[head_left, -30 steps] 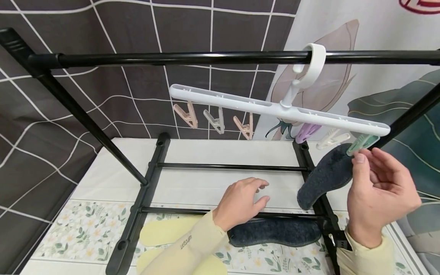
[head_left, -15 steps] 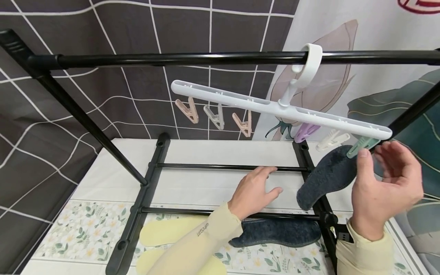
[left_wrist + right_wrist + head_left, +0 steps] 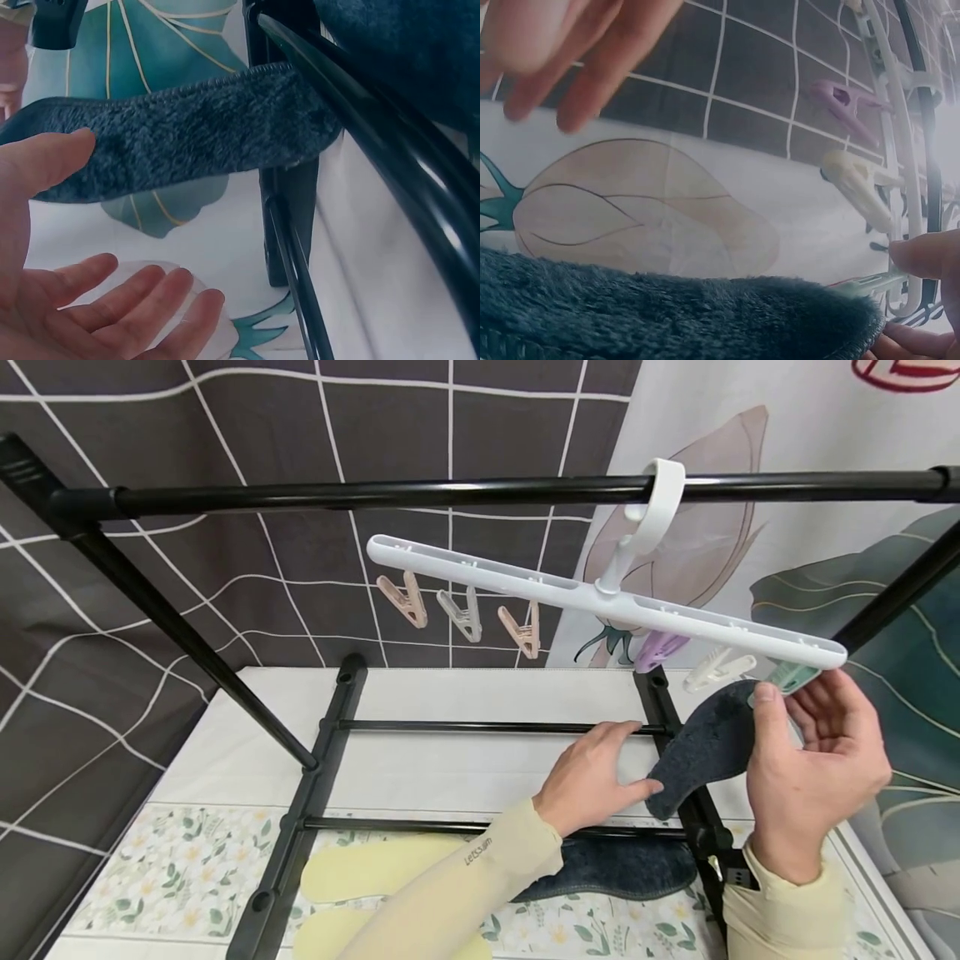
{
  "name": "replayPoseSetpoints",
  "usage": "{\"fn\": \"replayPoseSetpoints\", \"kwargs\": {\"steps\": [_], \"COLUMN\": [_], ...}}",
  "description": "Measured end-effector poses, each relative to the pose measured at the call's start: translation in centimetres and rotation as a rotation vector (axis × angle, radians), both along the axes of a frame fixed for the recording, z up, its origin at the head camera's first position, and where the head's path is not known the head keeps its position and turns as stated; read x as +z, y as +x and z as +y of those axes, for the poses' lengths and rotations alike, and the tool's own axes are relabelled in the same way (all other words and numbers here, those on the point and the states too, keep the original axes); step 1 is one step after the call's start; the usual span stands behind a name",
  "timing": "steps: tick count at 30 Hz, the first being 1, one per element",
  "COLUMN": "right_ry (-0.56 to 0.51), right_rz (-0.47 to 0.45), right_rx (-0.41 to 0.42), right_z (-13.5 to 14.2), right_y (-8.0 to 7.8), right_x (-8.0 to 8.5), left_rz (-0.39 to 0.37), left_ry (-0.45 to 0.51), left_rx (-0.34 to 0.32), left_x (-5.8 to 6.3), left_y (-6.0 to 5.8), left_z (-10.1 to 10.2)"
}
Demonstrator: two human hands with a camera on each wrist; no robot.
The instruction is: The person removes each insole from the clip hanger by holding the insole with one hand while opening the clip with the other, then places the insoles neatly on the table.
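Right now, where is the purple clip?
In the head view, the purple clip hangs under the white hanger, right of centre, beside the cream clip.

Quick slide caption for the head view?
Right hand at the green clip holding a dark insole; left hand touches its lower end.

yellow insoles (image 3: 375,877) on floral mat | pink clips (image 3: 405,602) hanging | checked curtain (image 3: 225,427) behind

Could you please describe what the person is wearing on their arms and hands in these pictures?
Both arms are covered by close-fitting pale yellow sleeves that end at the wrists. The left sleeve bears small dark lettering near its cuff. The left hand and right hand are bare: no gloves, rings or watch are visible.
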State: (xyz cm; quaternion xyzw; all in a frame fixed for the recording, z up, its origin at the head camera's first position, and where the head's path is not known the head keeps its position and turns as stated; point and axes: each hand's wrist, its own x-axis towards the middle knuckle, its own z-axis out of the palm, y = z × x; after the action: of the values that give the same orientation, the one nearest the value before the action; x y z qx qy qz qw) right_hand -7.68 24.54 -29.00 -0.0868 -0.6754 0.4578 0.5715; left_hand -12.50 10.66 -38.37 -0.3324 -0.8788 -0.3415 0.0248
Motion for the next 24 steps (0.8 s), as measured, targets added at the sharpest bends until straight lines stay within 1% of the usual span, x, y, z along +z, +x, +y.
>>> {"fn": "replayPoseSetpoints", "kwargs": {"steps": [4,6,9,12,17,21,24], "right_ry": [-0.015,-0.028,-0.036,-0.019,0.01,0.03,0.022], "right_rz": [0.029,0.057,0.09,0.104,0.098,0.074,0.079], "right_rx": [0.011,0.029,0.049,0.043,0.026,0.003,-0.001], "right_z": [0.1,0.2,0.6,1.0,1.2,1.2,1.2], "right_y": [-0.2,-0.3,-0.6,-0.7,-0.6,-0.5,-0.4], "right_x": [-0.2,-0.4,-0.8,-1.2,-1.5,-1.5,-1.4], "left_rz": [-0.014,-0.005,-0.002,0.014,0.074,0.1,0.113], "left_ry": [-0.025,-0.029,-0.019,0.001,0.005,-0.002,0.001], "left_rx": [-0.034,-0.052,-0.075,-0.093,-0.099,-0.097,-0.089], "left_x": [0.0,0.0,0.1,0.2,0.2,0.0,-0.2], "left_y": [0.0,-0.1,-0.1,0.0,0.2,0.0,0.0], "left_z": [0.8,1.2,1.8,2.5,3.4,4.0,4.3]}}
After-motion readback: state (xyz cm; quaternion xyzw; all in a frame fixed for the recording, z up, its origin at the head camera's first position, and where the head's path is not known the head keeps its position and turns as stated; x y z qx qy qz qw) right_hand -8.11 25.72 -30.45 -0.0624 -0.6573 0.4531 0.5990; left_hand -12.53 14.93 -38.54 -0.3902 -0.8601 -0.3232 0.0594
